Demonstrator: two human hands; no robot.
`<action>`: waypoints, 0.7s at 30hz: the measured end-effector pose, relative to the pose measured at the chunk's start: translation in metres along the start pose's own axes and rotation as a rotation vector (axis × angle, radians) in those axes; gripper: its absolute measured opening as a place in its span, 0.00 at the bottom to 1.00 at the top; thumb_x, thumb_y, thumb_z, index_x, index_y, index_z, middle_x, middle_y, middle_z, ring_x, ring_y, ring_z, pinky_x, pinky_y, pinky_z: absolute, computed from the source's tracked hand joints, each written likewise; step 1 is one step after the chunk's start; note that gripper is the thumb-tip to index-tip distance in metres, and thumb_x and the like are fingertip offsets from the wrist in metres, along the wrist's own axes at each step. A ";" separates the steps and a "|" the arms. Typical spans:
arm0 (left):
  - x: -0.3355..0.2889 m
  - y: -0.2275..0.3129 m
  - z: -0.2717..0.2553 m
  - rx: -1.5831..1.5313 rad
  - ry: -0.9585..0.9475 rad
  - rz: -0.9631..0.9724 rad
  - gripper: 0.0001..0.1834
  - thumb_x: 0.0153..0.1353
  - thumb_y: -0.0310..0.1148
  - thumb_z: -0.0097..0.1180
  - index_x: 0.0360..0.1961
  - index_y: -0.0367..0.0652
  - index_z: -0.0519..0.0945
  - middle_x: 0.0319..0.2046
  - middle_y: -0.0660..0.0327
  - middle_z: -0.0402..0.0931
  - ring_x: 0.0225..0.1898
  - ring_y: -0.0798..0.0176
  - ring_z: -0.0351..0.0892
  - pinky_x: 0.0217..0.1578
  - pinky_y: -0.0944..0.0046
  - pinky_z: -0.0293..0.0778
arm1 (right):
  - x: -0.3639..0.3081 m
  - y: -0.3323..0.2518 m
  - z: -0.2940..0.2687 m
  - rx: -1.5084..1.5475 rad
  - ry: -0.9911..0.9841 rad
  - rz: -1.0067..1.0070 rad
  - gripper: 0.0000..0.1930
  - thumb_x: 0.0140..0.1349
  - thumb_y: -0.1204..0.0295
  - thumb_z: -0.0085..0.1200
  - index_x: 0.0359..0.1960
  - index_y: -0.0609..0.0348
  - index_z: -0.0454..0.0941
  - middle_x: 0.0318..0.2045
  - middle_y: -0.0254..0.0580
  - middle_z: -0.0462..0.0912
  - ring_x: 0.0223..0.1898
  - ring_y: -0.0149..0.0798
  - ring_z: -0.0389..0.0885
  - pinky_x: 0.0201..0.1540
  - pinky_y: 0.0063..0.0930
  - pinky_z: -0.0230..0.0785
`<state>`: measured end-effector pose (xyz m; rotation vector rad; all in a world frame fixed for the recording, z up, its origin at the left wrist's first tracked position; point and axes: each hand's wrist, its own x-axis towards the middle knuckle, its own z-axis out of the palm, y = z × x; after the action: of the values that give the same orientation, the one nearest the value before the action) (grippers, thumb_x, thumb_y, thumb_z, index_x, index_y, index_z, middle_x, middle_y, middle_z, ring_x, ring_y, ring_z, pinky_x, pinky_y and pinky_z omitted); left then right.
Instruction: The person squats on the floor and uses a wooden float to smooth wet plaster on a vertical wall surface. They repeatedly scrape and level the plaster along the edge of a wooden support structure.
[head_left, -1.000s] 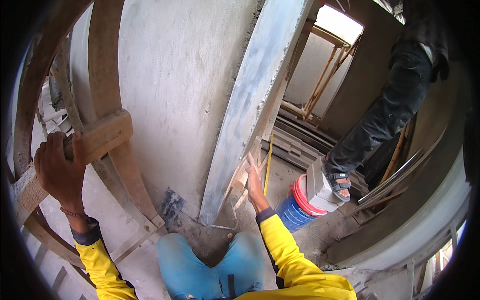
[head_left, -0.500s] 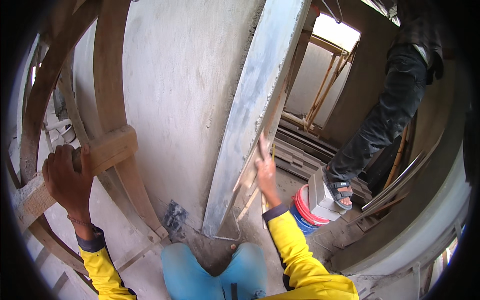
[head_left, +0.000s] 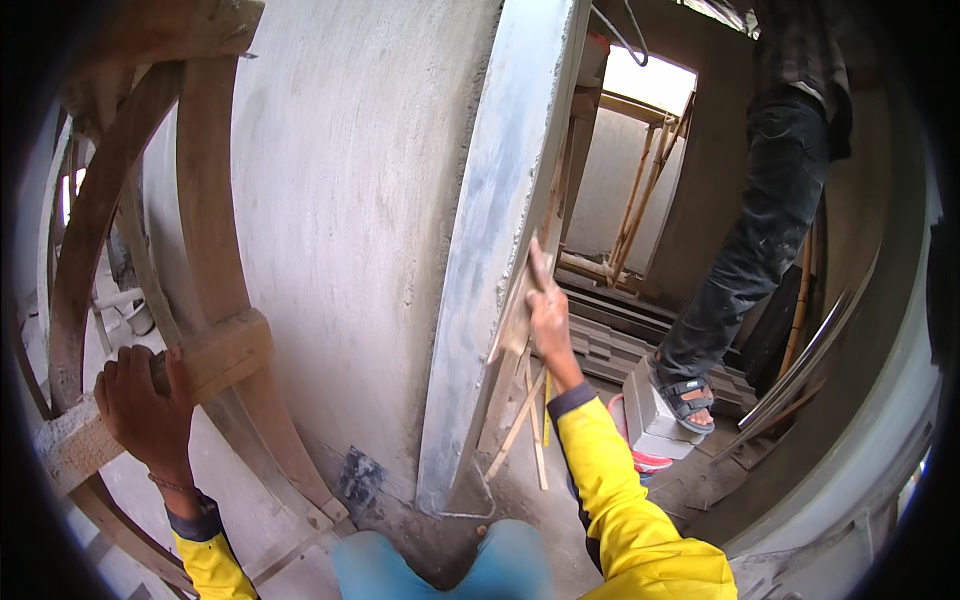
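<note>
On the left, my left hand (head_left: 148, 412) is wrapped round a thick wooden beam (head_left: 232, 355) of a scaffold-like frame. My right hand (head_left: 550, 322) grips a flat wooden float (head_left: 515, 328), its index finger stretched up along it. The float lies against the right-hand side of a tall grey plastered column (head_left: 472, 260), close to its rough corner edge. My fingers hide part of the float, so its handle cannot be made out.
A plastered wall (head_left: 330, 200) stands left of the column. At right, a co-worker's leg (head_left: 745, 240) rests a sandalled foot on pale blocks (head_left: 655, 415) above a red-rimmed bucket (head_left: 648, 463). Stacked planks (head_left: 610, 345) lie behind. A dark flat plate (head_left: 360, 478) leans low by the wall.
My right hand and the float have moved up along the column's edge. The view has shifted, and the bucket is now more hidden behind my sleeve. My left hand keeps its hold on the beam.
</note>
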<state>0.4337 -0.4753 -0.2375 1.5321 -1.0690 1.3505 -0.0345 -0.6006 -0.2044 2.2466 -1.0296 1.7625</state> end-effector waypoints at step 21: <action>-0.005 -0.009 0.006 0.050 0.014 0.056 0.16 0.67 0.45 0.54 0.34 0.41 0.77 0.33 0.55 0.76 0.37 0.50 0.76 0.46 0.52 0.72 | 0.008 -0.019 -0.005 0.022 -0.090 -0.071 0.38 0.57 0.79 0.34 0.75 0.53 0.51 0.75 0.44 0.51 0.75 0.47 0.51 0.76 0.34 0.40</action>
<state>0.4434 -0.4776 -0.2434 1.5367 -1.0836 1.4346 -0.0268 -0.5870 -0.1901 2.3650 -0.9373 1.6667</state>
